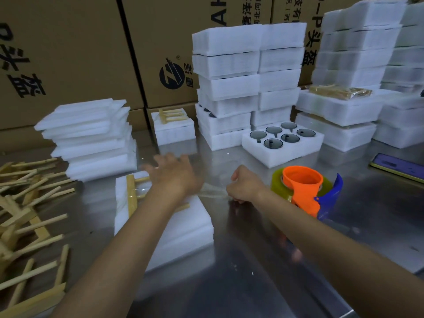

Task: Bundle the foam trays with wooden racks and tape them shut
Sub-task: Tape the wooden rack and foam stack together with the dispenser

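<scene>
brown cardboard boxes (68, 53) with black print stand along the bench's far edge; a phone (398, 166) lies near its right edge.

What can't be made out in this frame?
Head view:
- Left hand: fingers motion-blurred; contact with the rack unclear.
- Tape: thin, clear; its end on the tray is hidden by the left arm.
- Right hand: its back hides the grip.
- Loose racks: cut by the left edge.

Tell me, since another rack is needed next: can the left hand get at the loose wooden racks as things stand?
Probably yes. The left hand rests open on the foam bundle, holding nothing, and the loose wooden racks lie uncovered on the table to its left.
</scene>
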Demonstrator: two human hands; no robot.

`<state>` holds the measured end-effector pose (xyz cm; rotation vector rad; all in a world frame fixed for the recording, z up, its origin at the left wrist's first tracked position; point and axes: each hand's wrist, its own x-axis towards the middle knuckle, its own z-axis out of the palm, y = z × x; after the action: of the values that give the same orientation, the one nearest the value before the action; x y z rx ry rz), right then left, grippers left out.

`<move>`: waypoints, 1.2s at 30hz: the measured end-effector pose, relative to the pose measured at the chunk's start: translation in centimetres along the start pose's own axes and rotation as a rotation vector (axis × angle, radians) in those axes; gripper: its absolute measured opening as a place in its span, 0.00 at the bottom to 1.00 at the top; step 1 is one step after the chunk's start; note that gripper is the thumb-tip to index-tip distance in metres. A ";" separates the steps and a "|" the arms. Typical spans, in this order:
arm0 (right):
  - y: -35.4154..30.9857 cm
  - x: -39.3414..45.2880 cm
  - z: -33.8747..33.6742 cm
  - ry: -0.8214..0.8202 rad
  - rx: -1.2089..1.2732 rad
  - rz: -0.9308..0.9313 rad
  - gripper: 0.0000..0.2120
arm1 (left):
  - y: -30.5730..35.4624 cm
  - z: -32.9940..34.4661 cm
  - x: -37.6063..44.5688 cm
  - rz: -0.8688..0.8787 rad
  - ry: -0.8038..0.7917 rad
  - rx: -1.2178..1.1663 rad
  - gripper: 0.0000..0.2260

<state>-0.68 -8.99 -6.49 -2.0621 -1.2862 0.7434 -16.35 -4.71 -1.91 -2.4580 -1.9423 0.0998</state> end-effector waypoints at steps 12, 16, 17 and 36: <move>0.2 -2.3 3.1 0.114 0.201 -0.087 0.14 | 1.2 0.9 -1.1 -0.124 -0.110 -0.025 0.38; 0.2 -2.7 4.0 0.147 0.359 -0.087 0.14 | 1.2 0.8 -1.4 -0.114 -0.110 -0.023 0.38; 0.3 -2.8 4.1 0.157 0.387 -0.090 0.14 | 1.2 0.8 -1.6 -0.107 -0.093 -0.037 0.36; -5.4 -7.2 9.3 -0.146 0.648 -0.076 0.11 | -9.1 -2.0 -3.4 0.068 0.004 -0.914 0.31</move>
<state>-13.27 -11.88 -7.70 -1.4507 -1.0099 1.1178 -25.93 -5.88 0.62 -2.9652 -2.2231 -1.0067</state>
